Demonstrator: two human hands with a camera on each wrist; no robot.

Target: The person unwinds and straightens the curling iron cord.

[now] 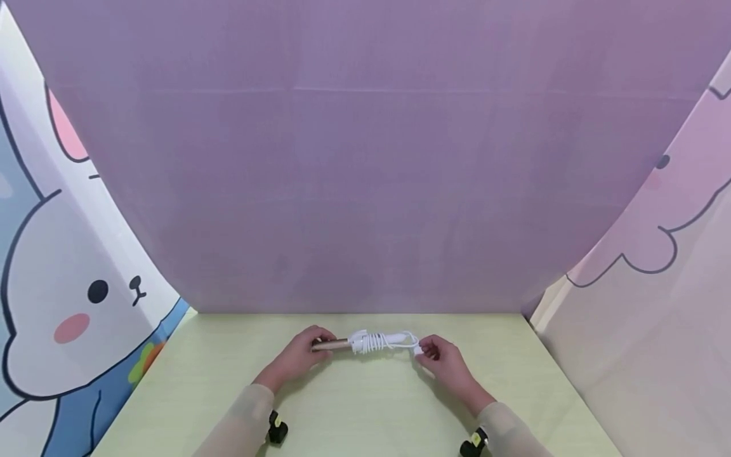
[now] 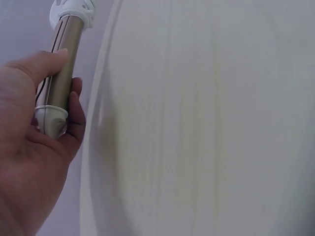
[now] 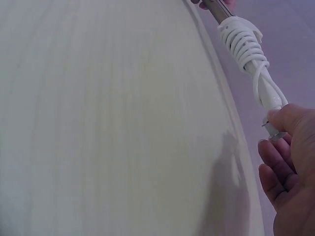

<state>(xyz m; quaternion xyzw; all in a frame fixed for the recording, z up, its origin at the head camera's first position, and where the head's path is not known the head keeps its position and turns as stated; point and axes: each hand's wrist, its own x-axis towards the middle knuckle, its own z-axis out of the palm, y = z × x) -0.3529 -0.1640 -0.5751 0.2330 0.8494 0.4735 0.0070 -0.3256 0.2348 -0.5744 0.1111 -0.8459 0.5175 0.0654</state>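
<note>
A curling iron [image 1: 360, 342] with a gold-coloured barrel and a white handle is held crosswise above the table. Its white cord [image 3: 242, 46] is wound in several turns around the handle. My left hand [image 1: 299, 357] grips the barrel near its pale tip, thumb along the top, as the left wrist view shows. At the other end my right hand [image 1: 448, 367] pinches the cord's plug [image 3: 272, 129] between thumb and fingers, right beside the handle's end. The right hand's other fingers are loosely curled.
Under both hands lies a pale wood-grain table [image 1: 377, 412]. A purple panel [image 1: 365, 190] rises along its far edge. Printed cloth walls flank it, with a cartoon bunny [image 1: 85, 298] on the left and cloud outlines [image 1: 645, 254] on the right.
</note>
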